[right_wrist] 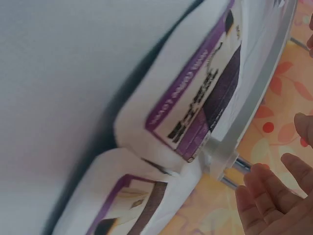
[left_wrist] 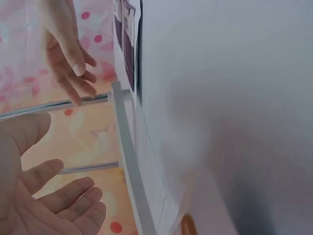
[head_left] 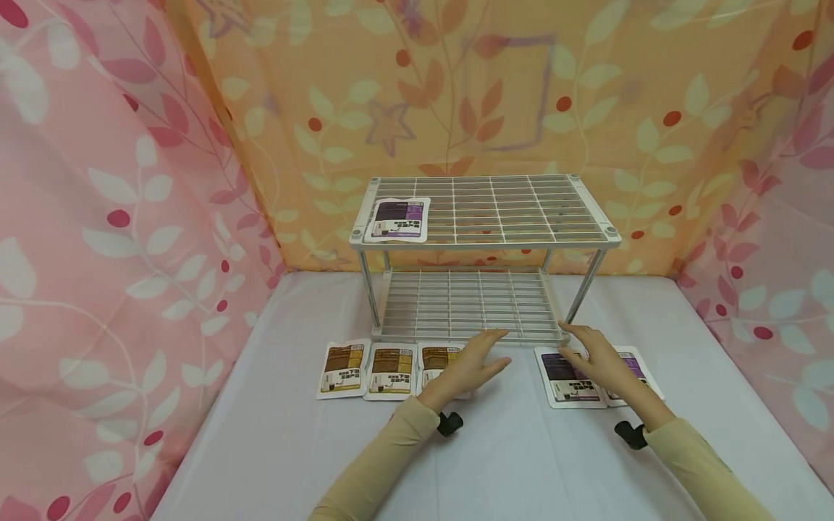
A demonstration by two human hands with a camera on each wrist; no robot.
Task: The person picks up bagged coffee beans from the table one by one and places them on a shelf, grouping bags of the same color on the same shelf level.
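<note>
Purple-printed packets [head_left: 565, 383], two of them side by side, lie beneath the right hand [head_left: 596, 358], whose fingers are apart and hold nothing. Its fingertips reach toward the near right foot of a white wire rack [head_left: 485, 246]; whether they touch it I cannot tell. The left hand [head_left: 468, 369] is just as loose, thumb spread away from the fingers, hovering in front of the rack and partly hiding one of three brown-and-yellow packets [head_left: 390, 370] that lie in a row on the surface [head_left: 515, 463], near the rack's left front.

Farther out, on the left end of the upper tier [head_left: 593, 205], lies another purple packet [head_left: 399, 219], with what may be a second one under it. Judged from this, the work is in an early stage: at least one packet is on the rack, while five remain down on the surface. Nothing is in either hand. Beyond, patterned orange curtain [head_left: 449, 94] hangs behind the rack.
</note>
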